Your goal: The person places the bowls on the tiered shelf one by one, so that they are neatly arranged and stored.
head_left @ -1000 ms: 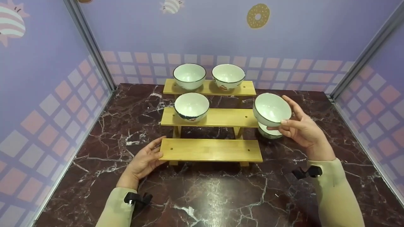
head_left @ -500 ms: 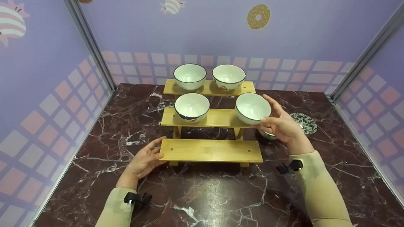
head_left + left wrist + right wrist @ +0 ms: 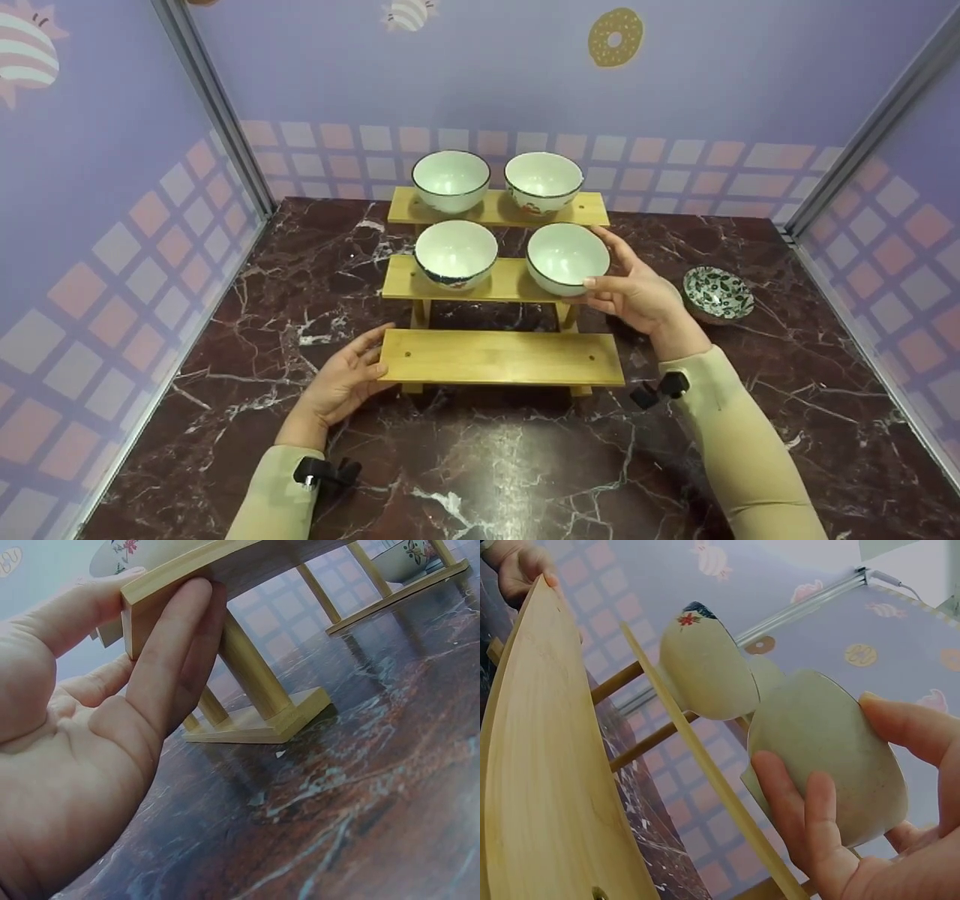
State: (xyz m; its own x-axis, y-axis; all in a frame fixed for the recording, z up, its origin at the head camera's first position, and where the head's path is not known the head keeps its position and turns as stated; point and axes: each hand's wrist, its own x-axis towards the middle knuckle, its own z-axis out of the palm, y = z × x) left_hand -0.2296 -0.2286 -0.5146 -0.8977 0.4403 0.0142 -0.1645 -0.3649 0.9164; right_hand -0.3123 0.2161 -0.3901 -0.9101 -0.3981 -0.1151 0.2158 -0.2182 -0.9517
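My right hand (image 3: 637,296) grips a pale bowl (image 3: 566,259) by its right side, thumb at the rim and fingers round the outside. This bowl is over the right part of the middle shelf (image 3: 514,277) of a three-tier wooden stand; whether its foot rests there I cannot tell. To its left sits a white bowl (image 3: 456,255) with a dark blue and red pattern (image 3: 696,615). My left hand (image 3: 349,379) holds the left end of the lowest shelf (image 3: 499,358); in the left wrist view, fingers (image 3: 169,652) lie under the board.
Two bowls stand on the top shelf, a pale one (image 3: 451,182) and a flowered one (image 3: 543,184). A green-leaf-patterned bowl (image 3: 718,294) sits on the dark marble table (image 3: 510,465) at right. Another flowered bowl (image 3: 403,561) shows beyond the stand. Purple walls enclose the table.
My right hand has carried the pale bowl leftward from beyond the stand's right end to over the middle shelf. The leaf-patterned bowl has come into sight. My left hand has stayed put.
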